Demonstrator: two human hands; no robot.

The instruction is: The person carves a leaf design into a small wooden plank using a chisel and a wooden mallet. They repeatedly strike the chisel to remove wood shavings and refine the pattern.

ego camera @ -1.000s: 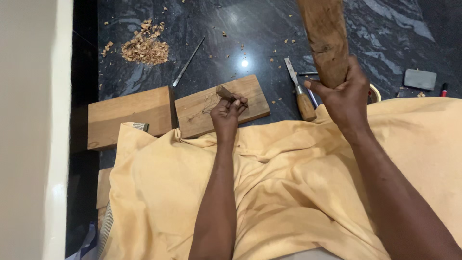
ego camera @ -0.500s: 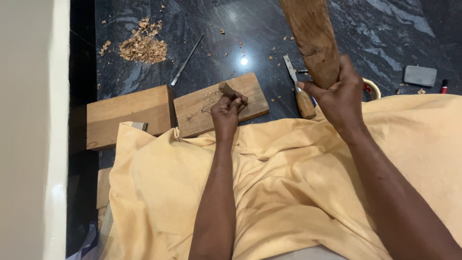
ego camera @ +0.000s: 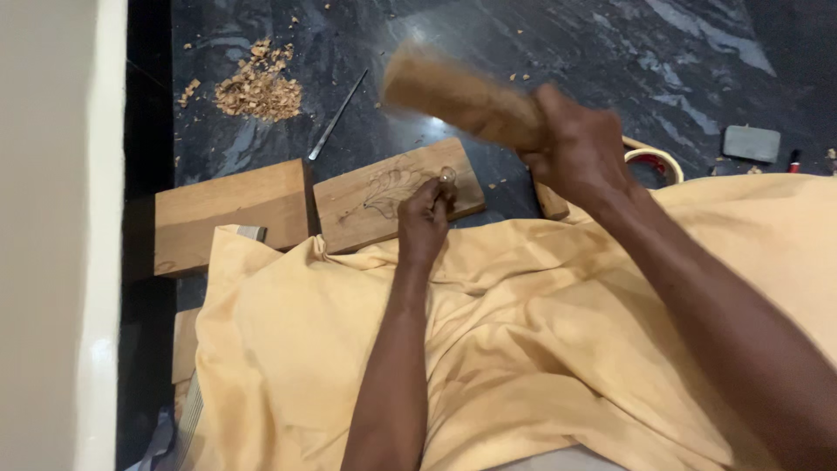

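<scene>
Hands (ego camera: 575, 148) gripping blurred wooden mallet (ego camera: 458, 96), carved plank (ego camera: 392, 196)

A single camera sits on the person's head and looks steeply down and forward over their own body. The nearest part of the frame, at the bottom, is filled by the yellow cloth (ego camera: 540, 349) over the lap, with both forearms running up from the lower edge toward the middle. Beyond the cloth the view reaches the dark stone floor (ego camera: 610, 52), which takes up the top third and lies farther from the lens. A pale wall edge (ego camera: 52, 235) closes off the left side from top to bottom. The framing is close, at arm's length. No second view shares this scene.
</scene>
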